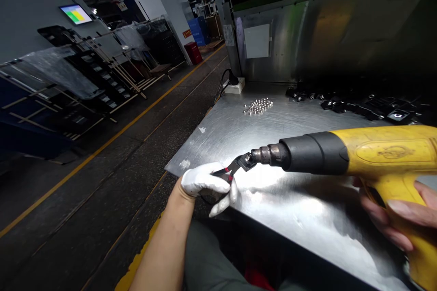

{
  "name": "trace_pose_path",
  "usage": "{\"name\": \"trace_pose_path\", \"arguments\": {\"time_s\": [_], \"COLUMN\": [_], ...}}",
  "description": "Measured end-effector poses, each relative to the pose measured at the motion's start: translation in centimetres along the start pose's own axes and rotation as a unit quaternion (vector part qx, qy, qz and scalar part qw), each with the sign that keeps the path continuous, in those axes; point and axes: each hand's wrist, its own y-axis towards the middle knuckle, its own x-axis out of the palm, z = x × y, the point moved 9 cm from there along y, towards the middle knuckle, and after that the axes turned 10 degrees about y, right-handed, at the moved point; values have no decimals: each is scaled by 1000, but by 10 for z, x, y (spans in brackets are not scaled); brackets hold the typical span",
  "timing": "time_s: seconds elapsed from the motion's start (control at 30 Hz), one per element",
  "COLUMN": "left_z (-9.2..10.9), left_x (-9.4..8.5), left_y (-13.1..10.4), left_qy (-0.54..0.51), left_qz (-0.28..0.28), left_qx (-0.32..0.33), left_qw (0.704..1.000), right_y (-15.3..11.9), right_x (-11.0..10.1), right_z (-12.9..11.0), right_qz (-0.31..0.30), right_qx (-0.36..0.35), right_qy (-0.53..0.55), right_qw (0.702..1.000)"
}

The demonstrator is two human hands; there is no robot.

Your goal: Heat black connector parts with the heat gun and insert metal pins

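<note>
My left hand [208, 184], in a white glove, is closed around a pair of pliers [233, 165] with black and red handles. A small black part [246, 161] with a shiny metal piece in it sits at the plier jaws. Bare and wrapped round the grip, my right hand [392, 213] holds a yellow heat gun [382, 150] with a black front sleeve. The stepped metal nozzle points left, right beside the black part; whether they touch I cannot tell.
On the metal table [218, 136] lies a group of small metal inserts [258, 106]. Many black parts [362, 107] lie along the back right. A white power socket [234, 85] with a black plug stands at the back left corner. Racks [99, 77] stand across the aisle.
</note>
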Motion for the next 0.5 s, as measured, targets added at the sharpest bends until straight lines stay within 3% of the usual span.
{"name": "trace_pose_path", "arguments": {"time_s": [0.13,0.4,0.5], "left_z": [-1,-3,-4], "left_x": [0,-2,-2], "left_y": [0,0,0], "left_qy": [0,-18,-14], "left_qz": [4,9,32], "left_qx": [-9,3,34], "left_qw": [1000,1000,999], "right_y": [-1,22,29], "right_x": [12,0,7], "right_z": [5,9,0], "right_qz": [-79,-34,1], "right_qx": [23,58,19], "right_qy": [-6,-9,3], "right_qw": [997,998,1000]}}
